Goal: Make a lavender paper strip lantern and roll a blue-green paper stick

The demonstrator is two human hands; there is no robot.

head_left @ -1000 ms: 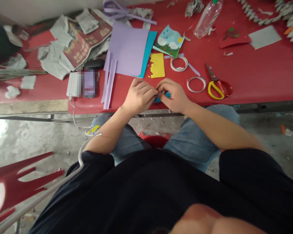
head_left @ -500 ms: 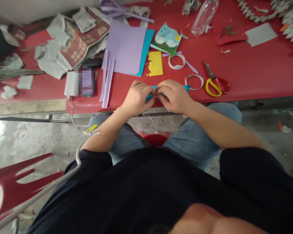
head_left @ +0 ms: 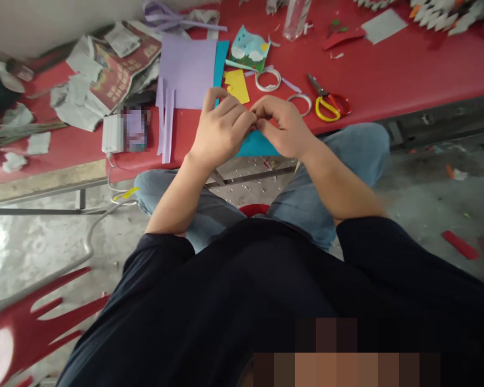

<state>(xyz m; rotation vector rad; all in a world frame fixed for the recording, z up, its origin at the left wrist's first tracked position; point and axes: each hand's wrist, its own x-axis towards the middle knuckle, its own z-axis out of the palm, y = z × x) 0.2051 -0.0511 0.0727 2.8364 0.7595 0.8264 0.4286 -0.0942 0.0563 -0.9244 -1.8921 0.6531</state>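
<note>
1 piece of blue paper (head_left: 260,144) is nearest, at the near edge of the red table (head_left: 387,75) and partly jutting past it; whether it rests on the top is hidden. Just beyond its near edge, the left hand (head_left: 220,126) and the right hand (head_left: 282,126) meet, fingertips together, both apparently clamped on its far edge. The step in hand looks like pinching or shaping that edge: best done with light, even pressure, the 2 thumbs working close together, and the loose part supported so it does not crease. Farther right lie the scissors (head_left: 325,95), and 2 rings of tape, the nearer (head_left: 310,102) partly behind the right hand, the farther (head_left: 268,89) just right of a torn yellow piece (head_left: 237,88). Beyond is a painted card (head_left: 248,51). Farthest, right of it, is the 1 container I can make out, a clear bottle (head_left: 295,21), its top cut off and any contents too unclear to tell.
</note>
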